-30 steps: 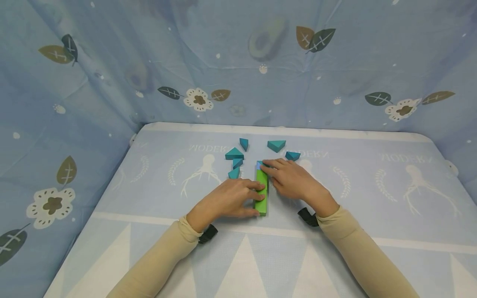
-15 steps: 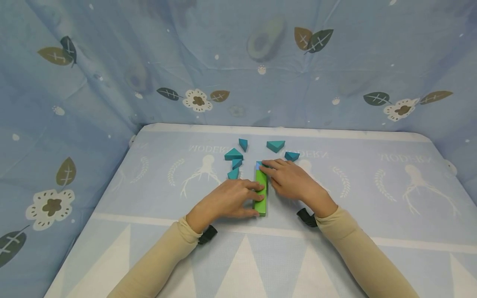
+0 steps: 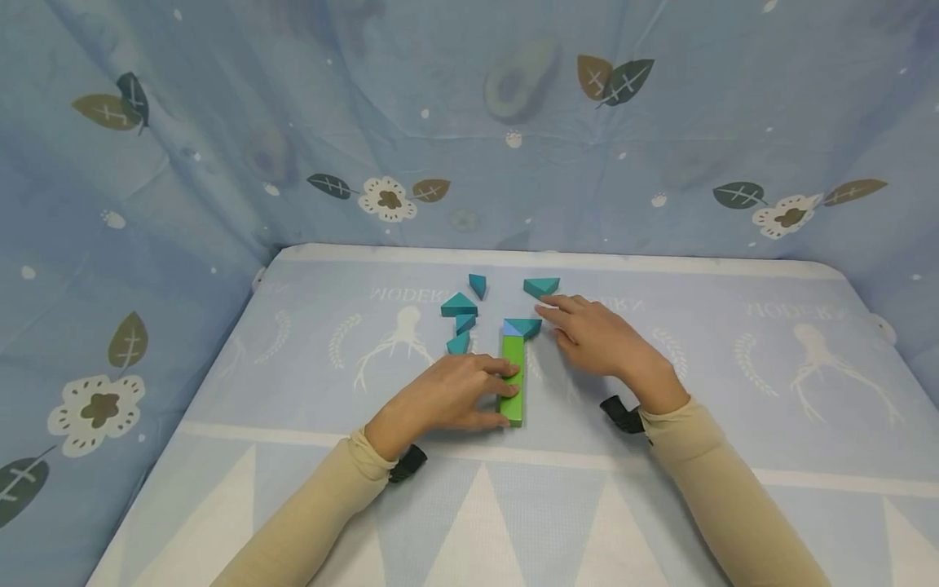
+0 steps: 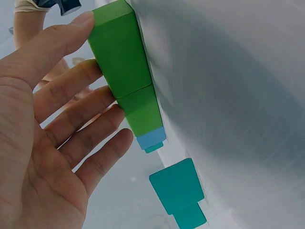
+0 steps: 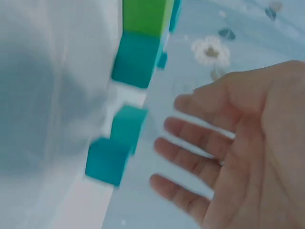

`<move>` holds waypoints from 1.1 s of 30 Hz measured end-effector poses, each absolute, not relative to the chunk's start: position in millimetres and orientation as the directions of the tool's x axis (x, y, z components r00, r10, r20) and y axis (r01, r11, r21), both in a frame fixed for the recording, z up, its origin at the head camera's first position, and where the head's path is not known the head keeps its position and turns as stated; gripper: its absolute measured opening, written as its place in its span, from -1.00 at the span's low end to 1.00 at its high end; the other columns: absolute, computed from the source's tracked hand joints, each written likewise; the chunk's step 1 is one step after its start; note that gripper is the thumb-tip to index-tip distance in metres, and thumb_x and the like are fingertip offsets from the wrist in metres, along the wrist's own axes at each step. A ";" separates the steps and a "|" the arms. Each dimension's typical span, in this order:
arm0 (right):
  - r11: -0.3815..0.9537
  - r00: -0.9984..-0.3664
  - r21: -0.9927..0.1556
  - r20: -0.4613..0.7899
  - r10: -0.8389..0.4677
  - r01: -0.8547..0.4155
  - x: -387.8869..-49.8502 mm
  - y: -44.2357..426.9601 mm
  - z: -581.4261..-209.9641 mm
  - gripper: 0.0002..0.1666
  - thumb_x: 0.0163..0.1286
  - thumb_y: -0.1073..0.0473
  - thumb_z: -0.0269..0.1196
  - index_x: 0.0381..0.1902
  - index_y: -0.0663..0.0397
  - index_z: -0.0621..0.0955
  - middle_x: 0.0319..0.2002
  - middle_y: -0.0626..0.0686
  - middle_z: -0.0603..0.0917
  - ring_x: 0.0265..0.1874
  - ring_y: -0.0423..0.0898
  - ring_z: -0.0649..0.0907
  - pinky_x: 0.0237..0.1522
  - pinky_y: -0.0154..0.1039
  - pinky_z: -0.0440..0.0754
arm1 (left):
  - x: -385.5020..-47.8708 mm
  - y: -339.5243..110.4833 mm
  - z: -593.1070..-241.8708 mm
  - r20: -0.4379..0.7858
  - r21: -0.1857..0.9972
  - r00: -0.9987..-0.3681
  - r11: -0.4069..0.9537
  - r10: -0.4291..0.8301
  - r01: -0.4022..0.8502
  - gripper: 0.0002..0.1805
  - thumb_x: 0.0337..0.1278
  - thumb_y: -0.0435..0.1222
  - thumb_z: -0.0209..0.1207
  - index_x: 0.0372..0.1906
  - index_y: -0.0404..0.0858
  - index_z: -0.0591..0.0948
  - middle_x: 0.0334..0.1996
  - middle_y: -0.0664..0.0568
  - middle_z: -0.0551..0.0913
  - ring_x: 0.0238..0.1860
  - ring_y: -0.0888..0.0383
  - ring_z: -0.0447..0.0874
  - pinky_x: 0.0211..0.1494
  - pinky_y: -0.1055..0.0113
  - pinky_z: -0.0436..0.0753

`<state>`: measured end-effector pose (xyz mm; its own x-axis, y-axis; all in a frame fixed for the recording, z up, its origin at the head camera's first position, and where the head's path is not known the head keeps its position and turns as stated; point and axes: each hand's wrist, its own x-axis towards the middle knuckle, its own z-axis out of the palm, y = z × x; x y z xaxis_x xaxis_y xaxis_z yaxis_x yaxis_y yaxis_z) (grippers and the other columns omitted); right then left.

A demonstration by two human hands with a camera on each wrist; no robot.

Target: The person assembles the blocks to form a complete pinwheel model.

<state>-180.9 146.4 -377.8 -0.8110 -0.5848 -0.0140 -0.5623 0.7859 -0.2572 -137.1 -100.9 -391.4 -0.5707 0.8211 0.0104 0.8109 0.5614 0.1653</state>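
Observation:
My left hand [image 3: 462, 391] rests on a row of green blocks [image 3: 515, 391], fingertips on top and thumb by the near end. In the left wrist view its fingers are fairly straight along the green blocks [image 4: 121, 52]. At the row's far end lie a light-blue triangular face [image 3: 512, 329] and a teal triangular block [image 3: 526, 327], which touch. My right hand [image 3: 601, 338] hovers beside them with spread fingers and holds nothing. In the right wrist view, a teal block [image 5: 128, 124] and a darker teal block [image 5: 108, 161] sit in front of its fingertips.
Several teal triangular blocks lie left of the row, among them a larger one [image 3: 459, 306] and a small one [image 3: 478, 285]. Another teal block [image 3: 541, 286] lies farther back. A patterned cloth [image 3: 469, 163] hangs behind the table [image 3: 330, 456].
My right hand has lifted off the teal block at the row's far end and moved right, uncovering it. It now hides a small teal block at the right. My left hand stays put.

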 end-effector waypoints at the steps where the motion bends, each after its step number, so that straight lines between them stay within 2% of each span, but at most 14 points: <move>1: 0.805 -0.828 -0.260 -0.032 -0.559 -0.533 -182.8 151.1 -376.4 -0.46 0.50 0.27 0.00 0.41 0.19 0.38 0.42 0.26 0.33 0.37 0.27 0.36 0.30 0.27 0.35 | -137.2 -100.7 -391.2 0.012 0.167 -0.571 0.562 0.821 0.810 -0.52 0.05 0.09 0.36 0.06 -0.01 0.72 0.20 0.13 0.62 0.22 0.15 0.58 0.19 0.26 0.61; 5: 0.866 -0.878 -0.260 -0.108 -0.466 -0.428 -188.2 166.9 -371.8 -0.44 0.51 0.25 -0.02 0.42 0.24 0.34 0.43 0.31 0.27 0.39 0.33 0.30 0.33 0.31 0.28 | -137.3 -100.2 -390.4 0.021 0.177 -0.570 0.558 0.822 0.811 -0.53 0.04 0.08 0.37 0.05 -0.01 0.72 0.19 0.12 0.62 0.22 0.14 0.58 0.19 0.25 0.61; 11: 0.886 -0.888 -0.278 -0.175 -0.426 -0.371 -193.7 175.5 -372.9 -0.43 0.51 0.22 -0.03 0.43 0.25 0.32 0.44 0.35 0.24 0.37 0.39 0.31 0.32 0.37 0.26 | -137.9 -100.1 -391.5 0.028 0.191 -0.571 0.556 0.820 0.809 -0.52 0.02 0.07 0.38 0.05 -0.02 0.73 0.19 0.11 0.62 0.22 0.13 0.58 0.20 0.24 0.60; 18: 0.874 -0.873 -0.307 -0.197 -0.446 -0.378 -195.1 174.8 -377.0 -0.43 0.51 0.24 -0.03 0.42 0.30 0.31 0.38 0.34 0.32 0.30 0.33 0.42 0.28 0.28 0.37 | -137.9 -100.9 -392.4 0.024 0.192 -0.575 0.560 0.818 0.806 -0.52 0.02 0.08 0.38 0.06 -0.01 0.72 0.19 0.12 0.62 0.23 0.13 0.57 0.21 0.24 0.60; 24: 0.853 -0.861 -0.312 -0.160 -0.482 -0.419 -195.3 167.9 -382.1 -0.43 0.50 0.26 -0.04 0.43 0.28 0.31 0.39 0.33 0.32 0.33 0.32 0.40 0.29 0.25 0.38 | -138.1 -100.6 -392.4 0.017 0.188 -0.578 0.565 0.816 0.803 -0.51 0.03 0.08 0.37 0.07 -0.01 0.72 0.20 0.12 0.62 0.23 0.13 0.57 0.20 0.23 0.60; 33: 0.825 -0.845 -0.297 -0.094 -0.526 -0.481 -192.2 153.9 -390.3 -0.43 0.48 0.30 -0.04 0.43 0.21 0.34 0.42 0.28 0.32 0.35 0.39 0.34 0.38 0.26 0.26 | -136.4 -101.1 -391.9 0.029 0.184 -0.575 0.561 0.818 0.807 -0.52 0.03 0.08 0.37 0.05 -0.02 0.73 0.19 0.11 0.62 0.21 0.14 0.59 0.19 0.25 0.61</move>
<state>-192.2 153.9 -390.3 -0.8452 -0.5261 -0.0940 -0.4807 0.8252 -0.2967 -136.4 -101.1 -391.9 -0.5746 0.8179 0.0289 0.8073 0.5607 0.1842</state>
